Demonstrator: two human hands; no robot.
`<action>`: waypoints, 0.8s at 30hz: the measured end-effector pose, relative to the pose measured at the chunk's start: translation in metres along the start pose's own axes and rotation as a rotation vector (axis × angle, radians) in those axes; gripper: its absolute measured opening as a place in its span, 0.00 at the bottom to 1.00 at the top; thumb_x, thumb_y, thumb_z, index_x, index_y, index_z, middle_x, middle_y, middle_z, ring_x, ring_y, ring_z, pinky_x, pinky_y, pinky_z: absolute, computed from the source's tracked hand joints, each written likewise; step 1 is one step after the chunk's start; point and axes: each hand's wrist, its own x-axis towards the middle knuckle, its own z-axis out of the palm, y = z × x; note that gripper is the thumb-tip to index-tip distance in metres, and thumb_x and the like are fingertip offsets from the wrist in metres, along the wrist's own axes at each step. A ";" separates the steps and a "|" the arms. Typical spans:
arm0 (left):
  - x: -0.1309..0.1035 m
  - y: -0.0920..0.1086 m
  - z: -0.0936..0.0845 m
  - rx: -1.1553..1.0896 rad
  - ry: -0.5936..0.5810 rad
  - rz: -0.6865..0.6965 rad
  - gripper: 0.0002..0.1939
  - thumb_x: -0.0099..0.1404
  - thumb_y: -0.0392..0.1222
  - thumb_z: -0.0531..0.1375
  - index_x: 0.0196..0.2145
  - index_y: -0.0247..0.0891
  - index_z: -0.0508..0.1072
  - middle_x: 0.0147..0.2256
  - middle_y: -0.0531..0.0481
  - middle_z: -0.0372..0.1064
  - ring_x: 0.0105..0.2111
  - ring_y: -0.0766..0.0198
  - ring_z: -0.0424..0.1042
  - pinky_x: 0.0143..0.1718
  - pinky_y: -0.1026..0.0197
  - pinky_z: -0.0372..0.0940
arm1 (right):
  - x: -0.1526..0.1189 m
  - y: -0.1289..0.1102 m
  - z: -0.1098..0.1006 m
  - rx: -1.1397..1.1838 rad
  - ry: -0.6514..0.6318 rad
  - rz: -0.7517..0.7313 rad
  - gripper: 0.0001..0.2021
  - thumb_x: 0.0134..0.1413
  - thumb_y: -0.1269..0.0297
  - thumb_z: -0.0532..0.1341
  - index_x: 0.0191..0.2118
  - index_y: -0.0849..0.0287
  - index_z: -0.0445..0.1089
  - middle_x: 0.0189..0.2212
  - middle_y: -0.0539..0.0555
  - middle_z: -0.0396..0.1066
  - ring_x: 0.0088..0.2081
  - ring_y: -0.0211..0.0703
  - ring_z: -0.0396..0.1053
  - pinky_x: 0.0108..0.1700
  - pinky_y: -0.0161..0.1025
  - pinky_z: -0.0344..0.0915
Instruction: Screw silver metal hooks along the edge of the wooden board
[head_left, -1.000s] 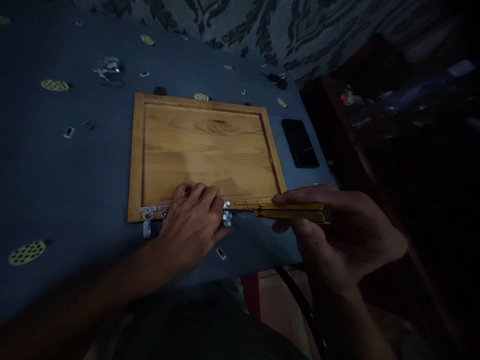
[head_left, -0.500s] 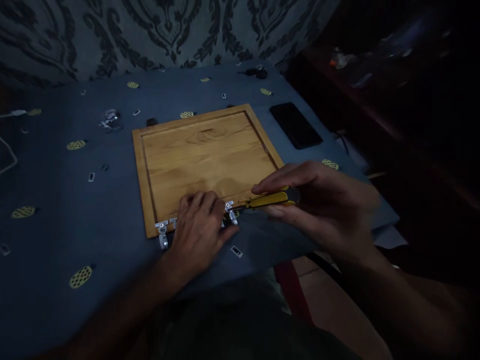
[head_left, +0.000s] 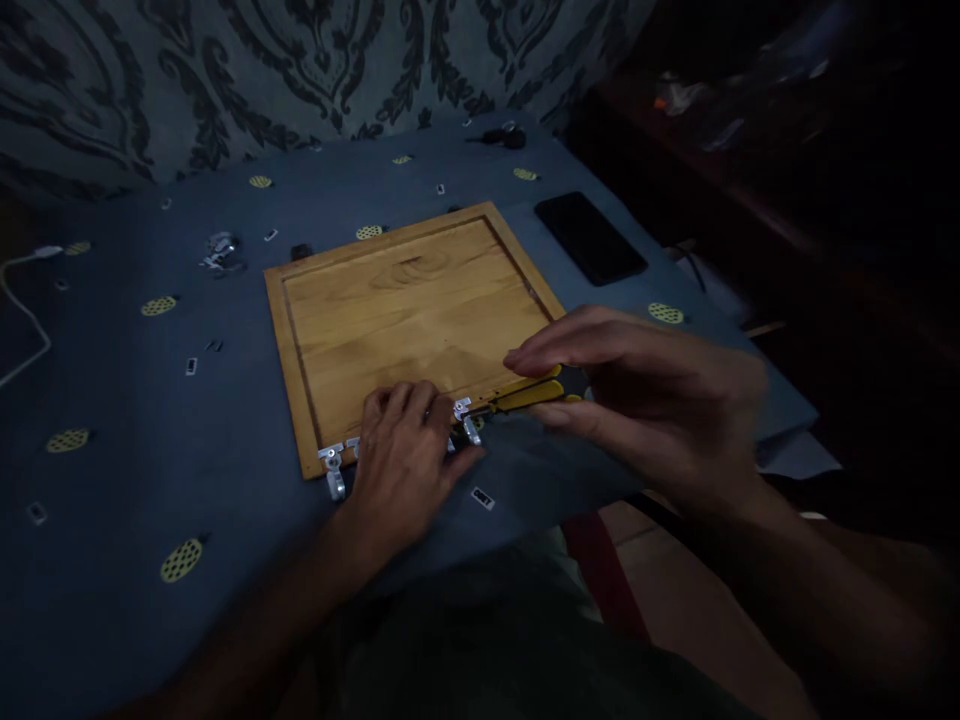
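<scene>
A framed wooden panel point(head_left: 390, 300), like a small cabinet door, lies flat on the cloth-covered table. Two silvery metal hinges point(head_left: 333, 458) show on its near edge, partly hidden between them by my left hand point(head_left: 401, 445). That hand is closed over the near edge, fingers on the wood and thumb beside the right-hand hinge point(head_left: 463, 408). My right hand point(head_left: 645, 380) pinches a yellow and black screwdriver point(head_left: 529, 393) by its handle. Its shaft points left to the right-hand hinge; I cannot tell whether the tip sits in a screw.
A black phone point(head_left: 591, 238) lies right of the panel. Beyond are a dark tool-like object point(head_left: 504, 138), a pile of metal hardware point(head_left: 221, 252) and small loose pieces point(head_left: 214, 346). A white cable point(head_left: 34, 315) runs along the left. The table's right edge drops into darkness.
The view has shifted slightly. The screwdriver handle appears a little turned between my right fingers, its shaft still at the right-hand hinge. My left hand stays on the panel's edge.
</scene>
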 end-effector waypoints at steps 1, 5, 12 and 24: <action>0.000 0.000 0.000 0.001 0.002 -0.001 0.17 0.68 0.52 0.67 0.46 0.36 0.74 0.43 0.46 0.72 0.47 0.50 0.69 0.50 0.47 0.62 | 0.000 0.001 0.002 0.005 0.021 0.026 0.12 0.53 0.70 0.74 0.42 0.50 0.78 0.37 0.50 0.82 0.37 0.43 0.80 0.32 0.38 0.77; 0.000 0.000 0.000 -0.004 -0.013 -0.003 0.18 0.68 0.53 0.67 0.46 0.36 0.74 0.43 0.45 0.72 0.47 0.49 0.69 0.50 0.47 0.62 | -0.002 -0.001 0.008 0.000 0.079 0.072 0.10 0.53 0.69 0.74 0.38 0.49 0.77 0.33 0.48 0.81 0.32 0.42 0.79 0.28 0.38 0.77; 0.002 0.002 -0.001 -0.017 -0.040 -0.029 0.17 0.67 0.51 0.68 0.45 0.36 0.75 0.43 0.46 0.72 0.47 0.49 0.69 0.52 0.46 0.62 | -0.010 -0.011 0.007 -0.045 0.340 0.061 0.15 0.54 0.77 0.70 0.45 0.52 0.79 0.35 0.52 0.80 0.33 0.43 0.79 0.19 0.36 0.73; 0.000 0.002 0.002 -0.017 0.014 -0.003 0.16 0.66 0.49 0.70 0.44 0.36 0.74 0.45 0.44 0.74 0.47 0.49 0.70 0.51 0.46 0.62 | -0.014 0.000 0.008 -0.016 0.254 0.029 0.15 0.53 0.80 0.69 0.46 0.57 0.80 0.34 0.54 0.81 0.32 0.43 0.80 0.20 0.33 0.73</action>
